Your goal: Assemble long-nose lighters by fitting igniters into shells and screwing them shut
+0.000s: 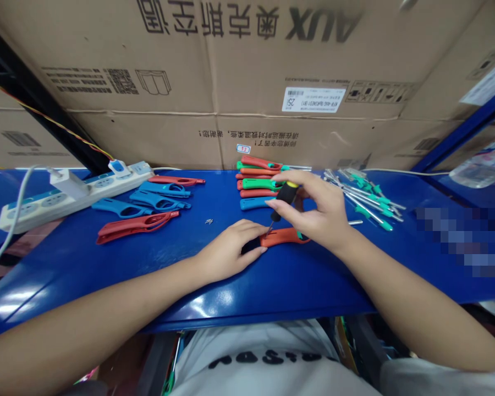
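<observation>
My right hand grips a black screwdriver with a yellow end, tilted with its tip down on an orange lighter body. That body lies flat on the blue table, a green part near its right end and a metal rod emerging beyond my hand. My left hand pinches the body's left end between thumb and fingers. A few tiny screws lie to the left of my hands. Just behind the screwdriver is a stack of red, green and blue lighters.
Red and blue handle shells lie at the left, beside a white power strip with cables. Metal rods with green parts are piled at the right. A large cardboard box stands along the back; a plastic bottle lies at the far right.
</observation>
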`<state>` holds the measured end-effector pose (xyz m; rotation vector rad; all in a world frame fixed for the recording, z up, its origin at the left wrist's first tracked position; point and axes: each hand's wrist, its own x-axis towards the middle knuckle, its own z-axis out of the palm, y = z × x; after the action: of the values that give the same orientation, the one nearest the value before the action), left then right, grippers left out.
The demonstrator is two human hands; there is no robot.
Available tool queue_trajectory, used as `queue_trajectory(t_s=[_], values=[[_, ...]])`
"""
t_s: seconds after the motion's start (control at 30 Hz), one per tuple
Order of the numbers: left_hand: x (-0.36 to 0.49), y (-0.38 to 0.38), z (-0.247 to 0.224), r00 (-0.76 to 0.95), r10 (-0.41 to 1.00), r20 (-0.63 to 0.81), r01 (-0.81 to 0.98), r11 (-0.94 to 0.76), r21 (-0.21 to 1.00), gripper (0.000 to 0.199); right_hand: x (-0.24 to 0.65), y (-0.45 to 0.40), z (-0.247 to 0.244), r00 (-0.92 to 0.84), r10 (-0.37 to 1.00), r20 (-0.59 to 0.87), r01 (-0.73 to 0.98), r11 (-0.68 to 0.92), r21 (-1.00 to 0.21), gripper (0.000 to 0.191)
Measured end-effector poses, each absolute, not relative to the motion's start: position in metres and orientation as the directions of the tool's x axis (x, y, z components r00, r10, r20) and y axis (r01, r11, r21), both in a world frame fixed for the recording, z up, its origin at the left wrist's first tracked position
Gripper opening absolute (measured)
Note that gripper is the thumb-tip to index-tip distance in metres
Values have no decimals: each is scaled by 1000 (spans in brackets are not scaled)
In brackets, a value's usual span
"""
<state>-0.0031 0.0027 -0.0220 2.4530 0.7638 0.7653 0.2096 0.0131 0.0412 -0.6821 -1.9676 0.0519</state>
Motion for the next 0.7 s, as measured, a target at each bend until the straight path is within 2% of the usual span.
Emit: queue_trajectory(t_s=[0.07, 0.1, 0.13, 0.23, 0.3, 0.37, 0.47, 0.53, 0.63, 0.7], values=[[-4, 3, -22, 688, 624, 371, 373, -743, 556, 33, 211, 13, 42, -322, 410, 853, 504, 838, -212, 23], [-4, 3, -22, 684, 629, 369, 381, -740, 553, 33, 211, 12, 42, -329, 418, 847, 508, 834, -214, 21], [-4, 2, -22, 679, 636, 367, 392, -736, 551, 33, 211, 11, 43, -338, 456, 823, 492, 831, -259, 22], [-4, 2, -21, 665, 656, 357, 423, -725, 544, 33, 208, 9, 44, -415, 624, 662, 359, 781, -511, 37], [-4, 2, -19, 666, 659, 350, 438, -725, 531, 32, 207, 9, 44, -451, 654, 607, 313, 753, -579, 38], [-5, 2, -19, 671, 658, 343, 449, -728, 517, 32, 208, 10, 43, -415, 612, 674, 372, 790, -488, 33], [-5, 2, -20, 673, 661, 331, 462, -726, 510, 34, 209, 11, 42, -361, 453, 815, 497, 833, -243, 28], [-4, 2, -20, 675, 665, 320, 468, -721, 511, 35, 209, 9, 42, -391, 431, 814, 490, 845, -212, 30], [-4, 2, -19, 680, 666, 307, 474, -718, 510, 35, 207, 6, 43, -445, 557, 701, 413, 822, -392, 45], [-5, 1, -19, 681, 667, 302, 477, -718, 507, 36, 206, 6, 44, -449, 609, 654, 398, 791, -464, 46]])
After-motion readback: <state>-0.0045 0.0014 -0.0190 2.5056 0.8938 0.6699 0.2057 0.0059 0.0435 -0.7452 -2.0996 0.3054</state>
